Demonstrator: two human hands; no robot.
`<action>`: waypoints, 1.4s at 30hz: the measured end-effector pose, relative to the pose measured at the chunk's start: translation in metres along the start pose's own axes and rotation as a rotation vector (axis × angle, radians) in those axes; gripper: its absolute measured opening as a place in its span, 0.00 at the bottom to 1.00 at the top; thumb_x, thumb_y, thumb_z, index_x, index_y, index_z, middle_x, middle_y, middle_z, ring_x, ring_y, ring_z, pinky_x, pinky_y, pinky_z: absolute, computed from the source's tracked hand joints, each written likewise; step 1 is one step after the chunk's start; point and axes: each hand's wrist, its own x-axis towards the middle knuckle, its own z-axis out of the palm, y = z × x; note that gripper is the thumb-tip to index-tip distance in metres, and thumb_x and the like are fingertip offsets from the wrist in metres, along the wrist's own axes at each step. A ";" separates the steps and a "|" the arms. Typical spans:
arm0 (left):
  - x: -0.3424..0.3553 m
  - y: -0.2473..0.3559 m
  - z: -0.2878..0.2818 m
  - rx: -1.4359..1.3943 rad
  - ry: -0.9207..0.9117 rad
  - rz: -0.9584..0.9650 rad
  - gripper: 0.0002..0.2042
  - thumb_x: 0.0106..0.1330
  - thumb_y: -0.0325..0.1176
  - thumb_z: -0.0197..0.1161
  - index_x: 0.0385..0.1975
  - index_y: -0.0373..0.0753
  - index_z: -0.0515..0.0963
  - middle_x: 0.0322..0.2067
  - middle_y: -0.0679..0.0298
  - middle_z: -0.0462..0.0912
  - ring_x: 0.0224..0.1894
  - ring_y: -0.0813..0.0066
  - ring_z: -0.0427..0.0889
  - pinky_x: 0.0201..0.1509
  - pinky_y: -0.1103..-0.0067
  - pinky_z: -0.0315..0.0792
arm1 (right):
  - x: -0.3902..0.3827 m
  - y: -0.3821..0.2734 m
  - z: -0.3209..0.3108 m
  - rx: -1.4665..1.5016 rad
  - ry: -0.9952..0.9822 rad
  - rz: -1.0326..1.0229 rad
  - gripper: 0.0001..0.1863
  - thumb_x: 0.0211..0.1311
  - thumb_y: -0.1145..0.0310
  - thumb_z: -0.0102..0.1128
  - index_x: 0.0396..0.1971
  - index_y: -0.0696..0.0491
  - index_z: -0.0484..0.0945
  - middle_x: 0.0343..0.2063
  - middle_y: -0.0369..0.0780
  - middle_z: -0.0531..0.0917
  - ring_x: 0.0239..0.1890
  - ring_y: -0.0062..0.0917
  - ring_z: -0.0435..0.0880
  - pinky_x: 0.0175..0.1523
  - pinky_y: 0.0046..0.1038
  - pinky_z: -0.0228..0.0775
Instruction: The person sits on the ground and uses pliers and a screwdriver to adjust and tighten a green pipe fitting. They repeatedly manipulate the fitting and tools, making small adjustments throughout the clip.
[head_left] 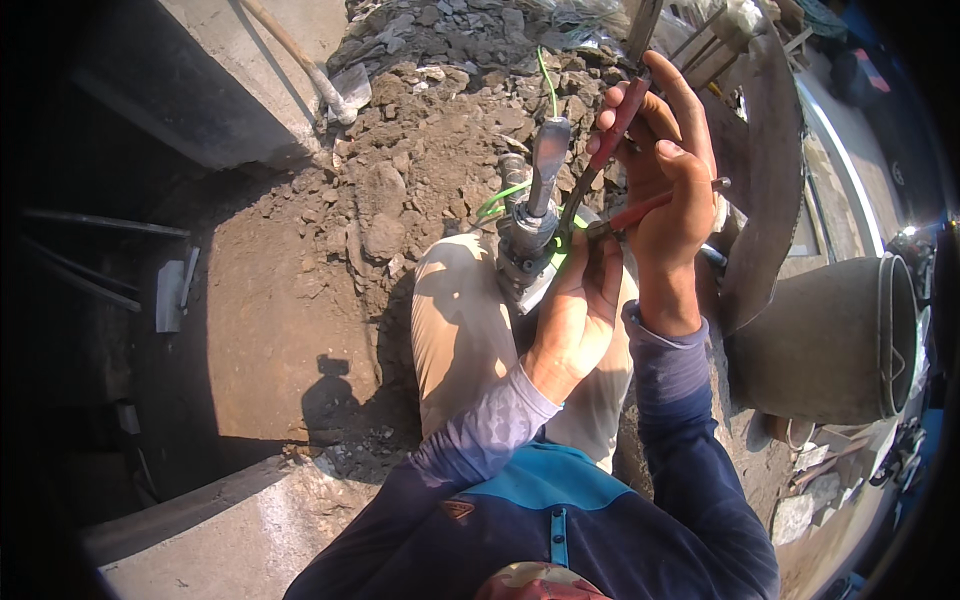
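Observation:
My right hand point(672, 190) holds a pair of red-handled pliers point(620, 125). Their handles are spread apart, and the jaws point down toward a grey metal tool. That tool point(527, 240) stands between my knees, with a flat chisel-like blade point(549, 160) pointing up; its lower part is hidden. Close to the pliers' jaws, the fingers of my left hand point(575, 320) are pinched together beside the tool. What they grip is too small and covered to make out. Bright green wire point(490, 207) loops by the tool, and a loose end rises behind the blade.
Broken earth and stones point(385, 215) lie ahead. A hoe-like tool point(340, 98) leans by a concrete block point(250, 60) at far left. Beside my right arm are a curved board point(768, 170) and a grey bucket point(815, 340) on its side. A dark pit lies left.

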 end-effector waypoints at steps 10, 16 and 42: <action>-0.006 0.004 -0.009 0.258 0.105 -0.022 0.23 0.86 0.49 0.56 0.67 0.38 0.76 0.62 0.62 0.83 0.66 0.70 0.81 0.74 0.72 0.72 | -0.020 -0.006 0.022 -0.295 0.265 -0.137 0.39 0.63 0.63 0.47 0.75 0.64 0.66 0.52 0.53 0.84 0.51 0.33 0.86 0.53 0.34 0.83; -0.024 0.018 0.012 0.405 0.076 -0.161 0.22 0.87 0.48 0.54 0.69 0.39 0.74 0.62 0.64 0.82 0.64 0.73 0.81 0.71 0.74 0.75 | -0.036 -0.007 0.044 -0.507 0.483 -0.258 0.38 0.65 0.64 0.46 0.74 0.66 0.65 0.51 0.51 0.81 0.49 0.31 0.83 0.49 0.33 0.83; 0.027 0.022 0.051 1.871 -0.636 0.925 0.33 0.71 0.39 0.71 0.73 0.34 0.70 0.56 0.48 0.85 0.57 0.47 0.87 0.59 0.63 0.82 | -0.063 -0.016 0.050 -0.545 0.585 -0.211 0.36 0.72 0.64 0.51 0.77 0.63 0.61 0.56 0.51 0.79 0.55 0.34 0.83 0.65 0.38 0.76</action>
